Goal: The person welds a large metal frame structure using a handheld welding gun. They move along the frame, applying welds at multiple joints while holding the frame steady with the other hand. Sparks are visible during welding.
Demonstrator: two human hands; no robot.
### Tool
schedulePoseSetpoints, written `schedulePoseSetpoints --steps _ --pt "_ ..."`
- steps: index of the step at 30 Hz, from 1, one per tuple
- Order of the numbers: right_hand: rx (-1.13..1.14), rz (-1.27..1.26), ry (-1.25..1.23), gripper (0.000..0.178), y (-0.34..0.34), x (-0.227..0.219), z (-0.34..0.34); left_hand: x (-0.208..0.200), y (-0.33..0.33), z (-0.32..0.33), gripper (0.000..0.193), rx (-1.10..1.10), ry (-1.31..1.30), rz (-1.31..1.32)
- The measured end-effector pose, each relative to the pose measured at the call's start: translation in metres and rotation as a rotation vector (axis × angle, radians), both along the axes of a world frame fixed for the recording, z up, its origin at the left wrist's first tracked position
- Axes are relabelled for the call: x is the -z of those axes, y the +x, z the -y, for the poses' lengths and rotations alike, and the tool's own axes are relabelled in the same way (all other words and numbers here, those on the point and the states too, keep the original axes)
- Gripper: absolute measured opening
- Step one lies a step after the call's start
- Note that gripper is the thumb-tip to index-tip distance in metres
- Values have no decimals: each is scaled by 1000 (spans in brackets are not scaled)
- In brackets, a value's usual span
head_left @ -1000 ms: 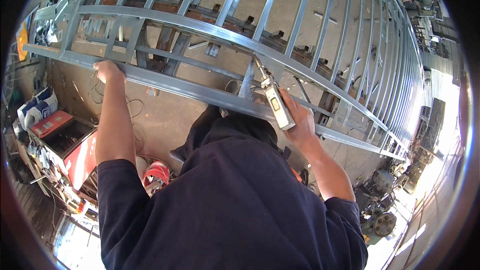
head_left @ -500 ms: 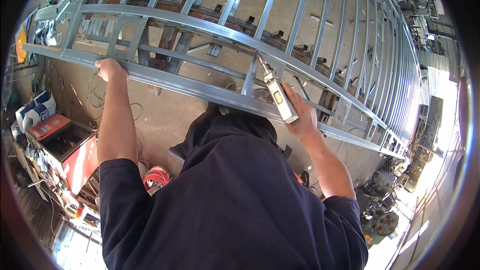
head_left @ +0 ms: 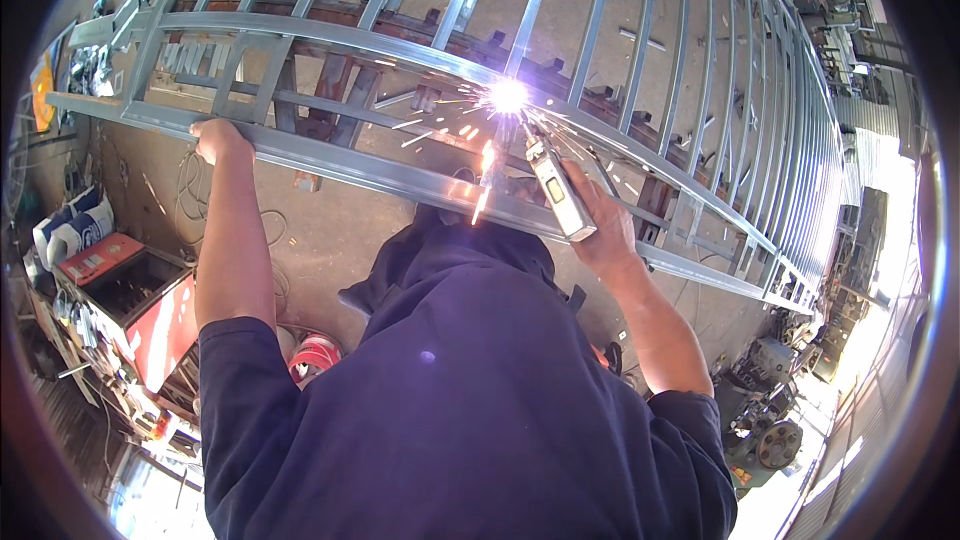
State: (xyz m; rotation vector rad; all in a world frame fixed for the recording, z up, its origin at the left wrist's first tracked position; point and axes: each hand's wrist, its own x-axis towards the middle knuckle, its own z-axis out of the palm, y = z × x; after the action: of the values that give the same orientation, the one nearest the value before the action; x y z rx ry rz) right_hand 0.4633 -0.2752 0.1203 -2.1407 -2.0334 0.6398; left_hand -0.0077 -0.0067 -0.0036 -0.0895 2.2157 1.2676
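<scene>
My left hand (head_left: 222, 140) is closed round the near rail (head_left: 380, 178) of a large grey metal frame. In my right hand (head_left: 608, 235) is a pale, boxy handheld welding gun (head_left: 562, 198), its narrow nozzle pointing up and to the left. A brilliant white-violet arc (head_left: 508, 95) burns at its tip, against the inner rail (head_left: 400, 52) where a short cross-piece meets it. Sparks spray to both sides, and orange streaks fall toward the near rail. Glare hides the nozzle's end and the joint itself.
Long parallel bars (head_left: 590, 30) of the frame stretch away from me. At left stand a red box (head_left: 145, 315) with an open top and a white-and-blue bag (head_left: 78, 222). A red bucket (head_left: 315, 352) sits by my left side. Machinery (head_left: 775, 430) stands at lower right.
A bright arc and flying sparks have appeared at the welding gun's tip. My right hand and the gun have shifted only slightly; my left hand has stayed on the rail.
</scene>
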Motion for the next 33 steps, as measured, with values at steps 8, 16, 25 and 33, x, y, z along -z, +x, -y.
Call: schedulePoseSetpoints --steps 8,16,25,33 --pt "91 -95 -73 75 -2 -9 -2 0 -1 2 72 40 18 -33" --pt "22 -46 0 77 5 -4 3 -4 2 1 71 52 -14 -47" --pt "41 -191 35 73 20 -16 27 8 -6 -1 67 13 13 -12" --pt "179 -135 -61 78 41 -16 51 17 -11 -2 57 43 37 -35"
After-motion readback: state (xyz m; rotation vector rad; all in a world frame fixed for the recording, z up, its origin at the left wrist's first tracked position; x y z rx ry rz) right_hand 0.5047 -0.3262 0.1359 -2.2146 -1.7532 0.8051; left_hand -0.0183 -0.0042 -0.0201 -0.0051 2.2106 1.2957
